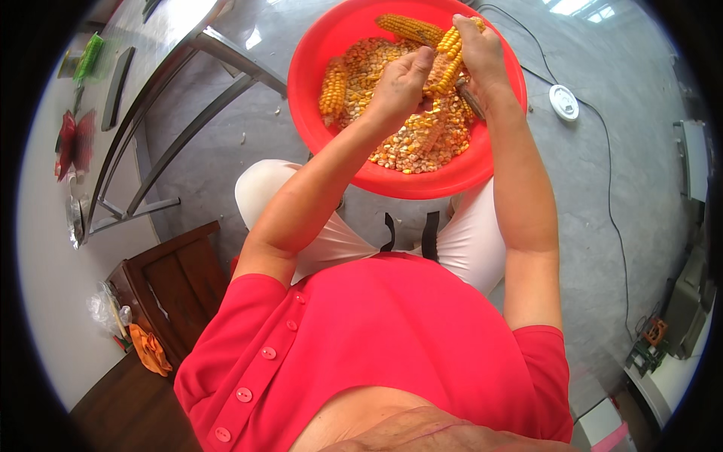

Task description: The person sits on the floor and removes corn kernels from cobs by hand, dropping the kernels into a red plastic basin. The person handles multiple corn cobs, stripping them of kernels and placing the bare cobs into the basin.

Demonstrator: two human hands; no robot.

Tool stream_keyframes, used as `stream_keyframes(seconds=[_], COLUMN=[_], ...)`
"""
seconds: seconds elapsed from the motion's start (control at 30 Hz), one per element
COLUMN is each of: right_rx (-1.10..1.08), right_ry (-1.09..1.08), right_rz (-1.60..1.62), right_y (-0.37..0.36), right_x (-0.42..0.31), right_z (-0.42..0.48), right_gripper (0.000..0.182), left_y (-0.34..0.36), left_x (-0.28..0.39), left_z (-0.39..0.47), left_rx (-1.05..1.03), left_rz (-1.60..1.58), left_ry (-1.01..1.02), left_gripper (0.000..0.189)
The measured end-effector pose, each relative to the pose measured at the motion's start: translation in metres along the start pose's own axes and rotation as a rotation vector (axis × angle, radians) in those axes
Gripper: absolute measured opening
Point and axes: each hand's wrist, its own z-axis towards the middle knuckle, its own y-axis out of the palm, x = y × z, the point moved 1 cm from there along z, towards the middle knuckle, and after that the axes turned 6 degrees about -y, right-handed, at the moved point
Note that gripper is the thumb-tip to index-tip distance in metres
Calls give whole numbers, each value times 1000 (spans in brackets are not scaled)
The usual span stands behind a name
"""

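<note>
A red plastic basin (316, 135) holds a heap of loose corn kernels (415, 150). Above the heap, my right hand (480, 53) grips a partly shelled corn cob (451, 59), its fingers around the cob's right side. My left hand (402, 85) is at the cob's left side with its thumb raised and fingers curled; whether it grips the cob is hard to see. One full cob (333, 90) lies at the basin's left wall, and another (409, 27) lies towards the far wall. Beside my right wrist, a brown stick-like piece (471, 100) leans in the basin.
A metal-framed table (226, 53) stands at the left, with a wooden cabinet (181, 277) nearer to me. On the grey floor at the right are a round white device (563, 103) and a dark cable (607, 147). My knees are just below the basin's near rim.
</note>
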Motion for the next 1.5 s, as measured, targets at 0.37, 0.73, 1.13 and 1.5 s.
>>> stream_keyframes(seconds=[0.37, 0.73, 1.13, 1.5], right_rx=[23, 53, 18, -51], right_ry=[-56, 23, 109, -121], right_rz=[-21, 112, 144, -114], right_y=[-3, -4, -11, -1], right_x=[4, -5, -2, 8], right_z=[5, 2, 8, 4], right_gripper=[40, 35, 33, 46], left_y=[-1, 4, 6, -3], left_x=[-8, -5, 3, -12], left_z=[4, 0, -5, 7], left_rx=[-29, -36, -109, 137], left_rz=[26, 214, 81, 662], left_ry=[12, 228, 117, 302], left_gripper=[31, 28, 33, 50])
